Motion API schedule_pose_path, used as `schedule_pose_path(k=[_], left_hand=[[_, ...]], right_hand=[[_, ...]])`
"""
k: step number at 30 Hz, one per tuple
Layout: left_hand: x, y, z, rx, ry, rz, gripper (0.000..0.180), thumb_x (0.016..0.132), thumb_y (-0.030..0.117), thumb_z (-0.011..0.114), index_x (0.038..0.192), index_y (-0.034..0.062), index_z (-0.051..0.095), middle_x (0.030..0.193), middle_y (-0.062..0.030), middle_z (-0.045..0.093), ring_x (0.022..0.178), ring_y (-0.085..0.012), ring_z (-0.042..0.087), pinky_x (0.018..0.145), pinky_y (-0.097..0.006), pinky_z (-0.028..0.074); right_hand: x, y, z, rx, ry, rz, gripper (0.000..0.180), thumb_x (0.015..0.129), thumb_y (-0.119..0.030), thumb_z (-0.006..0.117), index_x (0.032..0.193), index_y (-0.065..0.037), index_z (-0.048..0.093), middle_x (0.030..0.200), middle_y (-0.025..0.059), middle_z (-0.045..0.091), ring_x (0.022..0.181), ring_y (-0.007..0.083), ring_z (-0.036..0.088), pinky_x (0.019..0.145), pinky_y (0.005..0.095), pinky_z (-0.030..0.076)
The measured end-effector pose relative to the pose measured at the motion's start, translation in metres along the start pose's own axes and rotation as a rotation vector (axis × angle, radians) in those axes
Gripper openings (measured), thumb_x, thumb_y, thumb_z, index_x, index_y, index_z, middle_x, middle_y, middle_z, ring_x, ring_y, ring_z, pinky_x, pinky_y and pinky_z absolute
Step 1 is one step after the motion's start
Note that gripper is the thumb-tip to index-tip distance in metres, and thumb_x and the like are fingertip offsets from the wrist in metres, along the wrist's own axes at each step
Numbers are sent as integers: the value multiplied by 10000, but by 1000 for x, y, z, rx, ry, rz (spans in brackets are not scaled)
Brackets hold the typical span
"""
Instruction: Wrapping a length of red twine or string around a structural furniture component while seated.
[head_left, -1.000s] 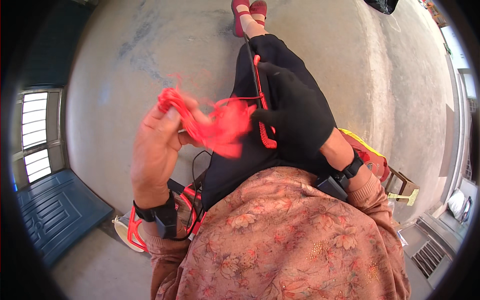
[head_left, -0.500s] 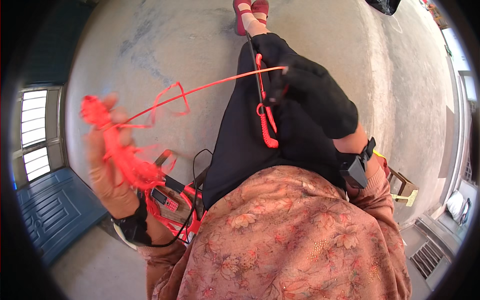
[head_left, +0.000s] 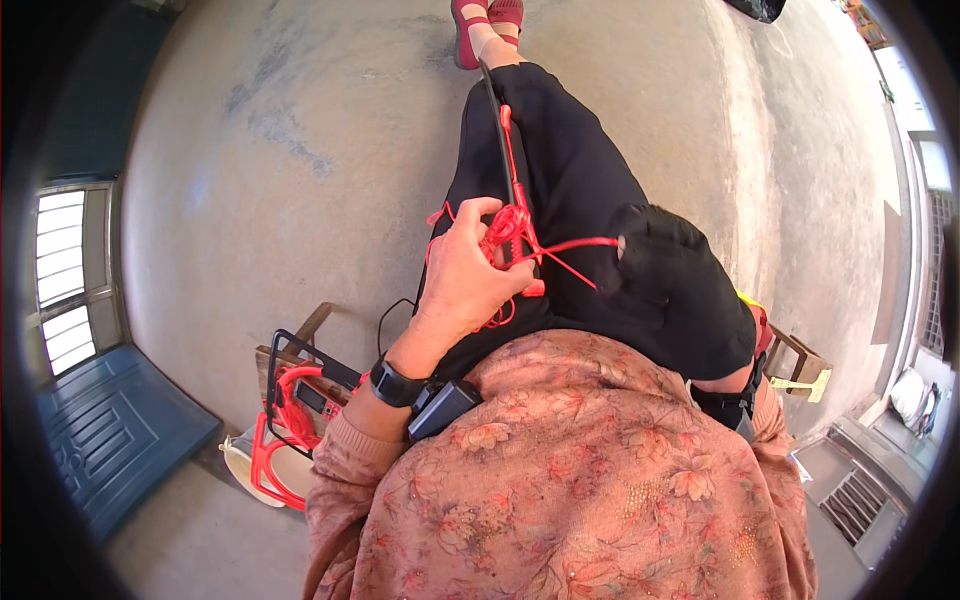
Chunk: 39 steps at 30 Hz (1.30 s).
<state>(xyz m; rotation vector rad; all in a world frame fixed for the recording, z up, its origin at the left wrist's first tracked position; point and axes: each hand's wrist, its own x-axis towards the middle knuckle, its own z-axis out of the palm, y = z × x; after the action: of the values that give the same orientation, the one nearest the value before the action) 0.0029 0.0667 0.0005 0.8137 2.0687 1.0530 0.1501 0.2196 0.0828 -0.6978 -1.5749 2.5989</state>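
Observation:
Thin red plastic cord lies in a loose bundle over my lap, and the bare fingers of my left hand are closed around it. A taut strand runs right from the bundle to my right hand, which wears a black glove with a bare fingertip showing. The thumb and fingers of that hand pinch the strand. A slim black rod rests lengthwise along my legs, with red cord wound around parts of it. My left hand and the bundle partly hide the rod's near end.
To my left, a wooden stool bears a small red phone, a black frame and red hoops. A wooden piece stands at my right. A blue panelled door is at far left, a black bag at far right.
My left hand has come in from the far left to the rod with the cord bundle. My right hand has moved a little right and nearer me, still pinching the strand.

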Motion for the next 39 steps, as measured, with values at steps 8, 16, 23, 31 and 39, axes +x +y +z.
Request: schedule_pose_path(k=[8,16,23,31,39], left_hand=[[-5,-23,-56,-698,105,-41,374,870,-3,611,1216,-27,473,977,-91,654,813,-90,617,698,-207,499],[2,-23,-38,539,119,559,246,835,-8,605,1079,13,598,920,-89,675,834,-152,650,670,-293,517],[8,-12,-17,-108,-56,63,349,757,-11,670,1096,19,593,985,-139,651,980,-239,648,791,-319,533],[-11,5,-48,-917,-472,21,566,961,292,559,1420,44,339,1186,-186,595,1006,-221,637,768,-295,532],[-6,22,-31,-1747,-305,-178,553,951,432,508,1313,15,486,1215,-142,575,1146,-277,548,817,-356,523]], right_hand=[[57,31,-39,-1253,521,-554,158,899,-137,573,999,-48,658,825,113,669,803,204,653,731,322,509],[77,79,-19,-1045,-1,-172,169,853,-185,619,987,-88,647,841,162,666,779,348,646,686,414,509],[63,64,-25,-1282,34,-234,188,797,-193,656,946,-80,649,832,158,656,763,342,635,674,411,502],[29,-2,-23,-79,228,-396,189,842,-106,598,992,6,627,1141,127,661,1004,200,624,894,319,476],[-25,26,-31,-186,248,-380,228,867,-70,564,1075,13,607,1197,143,632,1052,217,608,950,315,445]])
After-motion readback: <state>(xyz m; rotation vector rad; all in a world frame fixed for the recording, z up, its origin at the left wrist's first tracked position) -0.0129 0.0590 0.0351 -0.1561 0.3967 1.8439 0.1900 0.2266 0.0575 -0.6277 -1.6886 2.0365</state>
